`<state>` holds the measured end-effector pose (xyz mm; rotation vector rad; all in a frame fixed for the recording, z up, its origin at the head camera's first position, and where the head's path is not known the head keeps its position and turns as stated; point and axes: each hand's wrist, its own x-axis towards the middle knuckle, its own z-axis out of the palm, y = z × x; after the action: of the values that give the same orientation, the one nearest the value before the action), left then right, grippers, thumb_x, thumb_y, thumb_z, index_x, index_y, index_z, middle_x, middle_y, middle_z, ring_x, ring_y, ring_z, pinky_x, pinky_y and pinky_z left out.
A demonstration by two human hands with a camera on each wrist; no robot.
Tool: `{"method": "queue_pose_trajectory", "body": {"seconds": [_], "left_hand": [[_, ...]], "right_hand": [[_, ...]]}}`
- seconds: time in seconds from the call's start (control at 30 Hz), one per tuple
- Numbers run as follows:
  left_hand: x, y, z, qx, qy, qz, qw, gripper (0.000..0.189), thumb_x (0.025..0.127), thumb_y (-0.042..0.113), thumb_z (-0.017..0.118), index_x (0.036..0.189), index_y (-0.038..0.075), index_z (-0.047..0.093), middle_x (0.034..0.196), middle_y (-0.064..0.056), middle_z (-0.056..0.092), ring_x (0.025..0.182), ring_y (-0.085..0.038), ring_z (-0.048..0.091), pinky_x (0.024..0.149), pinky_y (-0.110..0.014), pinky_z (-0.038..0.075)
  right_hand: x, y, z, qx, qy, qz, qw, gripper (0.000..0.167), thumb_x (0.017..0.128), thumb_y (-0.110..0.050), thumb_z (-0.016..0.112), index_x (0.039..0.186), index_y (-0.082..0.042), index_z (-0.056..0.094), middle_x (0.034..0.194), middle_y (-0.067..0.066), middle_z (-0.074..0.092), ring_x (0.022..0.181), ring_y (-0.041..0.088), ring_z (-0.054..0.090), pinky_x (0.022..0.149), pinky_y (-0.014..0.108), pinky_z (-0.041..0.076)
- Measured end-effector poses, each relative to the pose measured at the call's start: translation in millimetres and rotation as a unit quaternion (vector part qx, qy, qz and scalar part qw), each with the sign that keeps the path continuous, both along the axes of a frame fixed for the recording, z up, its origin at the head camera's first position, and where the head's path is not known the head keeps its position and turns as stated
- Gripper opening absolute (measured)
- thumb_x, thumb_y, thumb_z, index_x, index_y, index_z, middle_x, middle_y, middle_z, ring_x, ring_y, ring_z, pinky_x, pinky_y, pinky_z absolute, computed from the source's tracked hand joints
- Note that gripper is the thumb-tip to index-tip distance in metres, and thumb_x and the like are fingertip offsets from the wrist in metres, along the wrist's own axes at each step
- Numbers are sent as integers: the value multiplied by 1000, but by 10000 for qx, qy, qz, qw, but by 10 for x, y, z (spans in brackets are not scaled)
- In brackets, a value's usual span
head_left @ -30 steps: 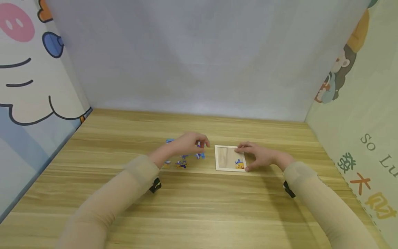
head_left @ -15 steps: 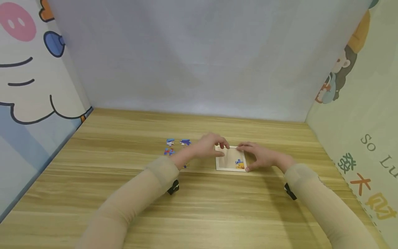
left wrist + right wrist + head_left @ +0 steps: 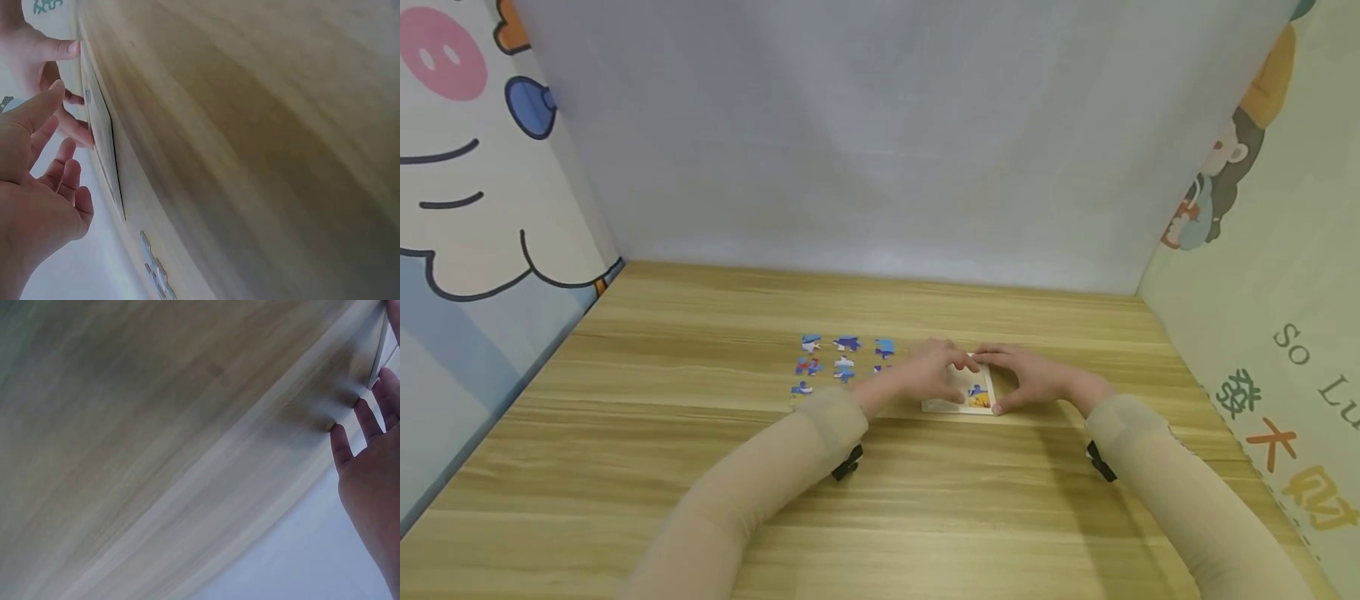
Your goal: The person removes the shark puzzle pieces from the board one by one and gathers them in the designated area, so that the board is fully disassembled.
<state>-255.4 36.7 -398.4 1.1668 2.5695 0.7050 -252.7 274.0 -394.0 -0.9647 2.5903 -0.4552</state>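
A white-rimmed puzzle tray (image 3: pixel 943 408) lies flat on the table, with a yellow-and-blue jigsaw piece (image 3: pixel 978 399) in its near right corner. My right hand (image 3: pixel 1036 379) holds the tray's right end, thumb at the near corner and index finger at the far one; its other fingertips rest on the tabletop in the right wrist view. Over the left part of the tray hovers my left hand (image 3: pixel 931 372), fingers loosely bent. In the left wrist view a gap shows between this hand's thumb (image 3: pixel 44 106) and fingers, and nothing is held there.
Several loose jigsaw pieces (image 3: pixel 847 342) are laid out in rows left of the tray, partly hidden by the left forearm. The wooden table (image 3: pixel 970 508) runs back to a pale curtain (image 3: pixel 880 167). Printed cloth walls stand at both sides.
My left hand has moved right, from above the loose pieces to over the tray, uncovering pieces behind it. The right hand keeps its place at the tray's right end.
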Motion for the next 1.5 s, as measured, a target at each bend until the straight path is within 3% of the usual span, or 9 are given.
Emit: {"method": "queue_pose_trajectory", "body": {"seconds": [0.23, 0.6, 0.8, 1.03, 1.2, 1.5], "left_hand": [[26, 83, -109, -392, -253, -187, 9987, 49, 82, 29, 73, 129, 20, 59, 125, -7, 49, 111, -18, 41, 85, -27, 37], [29, 86, -112, -454, -534, -109, 9975, 49, 83, 31, 73, 129, 23, 58, 127, -7, 45, 115, -20, 38, 90, -32, 36], [-11, 94, -112, 221, -987, -112, 9948, 48, 80, 16, 76, 125, 14, 59, 120, -7, 57, 111, -18, 49, 92, -27, 41], [-20, 107, -125, 1048, -1665, -105, 9804, 34, 82, 1, 69, 114, 8, 58, 98, -9, 62, 83, -10, 53, 72, -18, 44], [-28, 138, -128, 1153, -1521, -47, 9816, 27, 84, 0, 68, 108, 7, 59, 89, -4, 61, 79, -8, 54, 72, -17, 45], [-61, 168, -116, 1064, -1298, 67, 9858, 24, 84, 0, 67, 104, 10, 59, 86, 0, 61, 78, -8, 55, 70, -17, 44]], "right_hand": [[5, -8, -12, 8, 57, 136, 9999, 84, 79, -41, 74, 142, 2, 37, 148, 21, 32, 137, 43, 25, 106, 60, 23], [21, -1, -15, 64, 37, 59, 10000, 84, 80, -40, 73, 143, 1, 35, 149, 20, 30, 137, 43, 23, 107, 61, 22], [9, 1, -26, 40, -50, 22, 10000, 85, 80, -40, 73, 143, 1, 35, 150, 20, 29, 138, 43, 22, 107, 61, 21], [-3, 11, -35, -30, -16, 26, 10000, 84, 79, -38, 75, 142, 1, 36, 149, 21, 30, 137, 43, 24, 107, 60, 22], [2, 9, -28, 29, -18, -16, 10000, 85, 79, -39, 75, 143, 1, 36, 150, 22, 29, 137, 43, 24, 108, 59, 22], [-4, 3, -6, 19, -11, -22, 10000, 85, 79, -39, 75, 142, 2, 36, 150, 23, 28, 137, 43, 23, 108, 59, 21]]}}
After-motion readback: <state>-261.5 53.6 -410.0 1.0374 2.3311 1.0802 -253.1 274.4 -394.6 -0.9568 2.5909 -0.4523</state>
